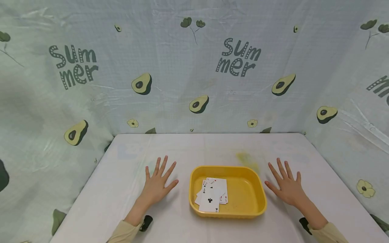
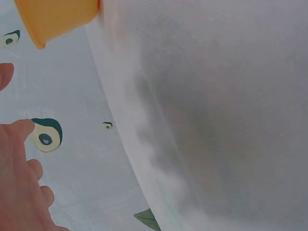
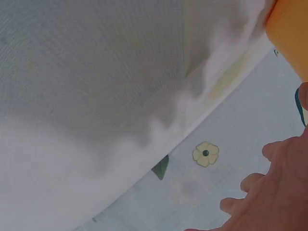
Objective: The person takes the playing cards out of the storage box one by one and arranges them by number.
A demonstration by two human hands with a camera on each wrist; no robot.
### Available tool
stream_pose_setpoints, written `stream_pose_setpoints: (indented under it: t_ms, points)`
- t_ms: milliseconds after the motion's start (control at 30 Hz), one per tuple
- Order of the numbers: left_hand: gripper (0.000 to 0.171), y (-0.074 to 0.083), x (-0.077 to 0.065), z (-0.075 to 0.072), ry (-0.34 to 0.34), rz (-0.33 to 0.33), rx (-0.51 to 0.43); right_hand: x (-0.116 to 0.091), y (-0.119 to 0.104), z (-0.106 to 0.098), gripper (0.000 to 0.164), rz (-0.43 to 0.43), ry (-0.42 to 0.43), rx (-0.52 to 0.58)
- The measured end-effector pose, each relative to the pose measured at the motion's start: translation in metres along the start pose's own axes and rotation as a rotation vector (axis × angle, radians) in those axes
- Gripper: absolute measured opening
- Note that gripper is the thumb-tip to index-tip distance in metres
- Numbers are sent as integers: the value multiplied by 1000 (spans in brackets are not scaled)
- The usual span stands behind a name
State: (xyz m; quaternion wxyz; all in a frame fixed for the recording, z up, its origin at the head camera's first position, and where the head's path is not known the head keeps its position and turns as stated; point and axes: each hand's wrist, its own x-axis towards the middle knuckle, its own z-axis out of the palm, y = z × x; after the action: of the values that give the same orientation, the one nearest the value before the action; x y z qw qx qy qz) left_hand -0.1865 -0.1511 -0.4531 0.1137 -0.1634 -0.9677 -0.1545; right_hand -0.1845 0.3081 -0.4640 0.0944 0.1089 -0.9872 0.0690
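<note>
Both hands spread, holding nothing. Left hand is left of the yellow tray, right hand to its right; palms down, fingers fanned toward the table's back edge. Both look raised off the table, shadows falling on it below.

Clearance: left thumb has a visible gap to the tray's left wall. Right thumb tip is tighter, just beside the right rim; can't tell from here if it touches. Fingertips of both hands stop short of the table's back edge, with a strip of tabletop between. Side edges slope outward toward the viewer, with table surface outboard of each hand. Near edge is out of frame.

Playing cards lie in the tray's left half, a loose overlapping pile, a club card on top. Its lower end sits close to the near wall. Tray floor shows right of the pile, room all the way to the right wall.

Patterned cloth stands behind the back edge and along both sides. Yellow stain on the table just past the tray's far rim.
</note>
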Motion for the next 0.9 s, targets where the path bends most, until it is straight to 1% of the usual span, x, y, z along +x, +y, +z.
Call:
stream_pose_setpoints:
  t_ms: [200, 367, 533, 767, 900]
  points:
    - [64, 4, 1, -3, 11, 40, 5, 0, -6, -6, 73, -33, 32, -16]
    - [63, 9, 1, -6, -16, 41, 7, 1, -10, -13, 73, -53, 45, -20]
    - [63, 13, 2, -10, -20, 54, 9, 3, -14, -16, 73, -88, 68, -25]
    - [62, 18, 4, -15, -4, 98, 8, 6, -24, -21, 74, -129, 57, -22]
    - [62, 21, 6, -16, -15, 127, -6, 8, -27, -23, 74, -142, 44, -29]
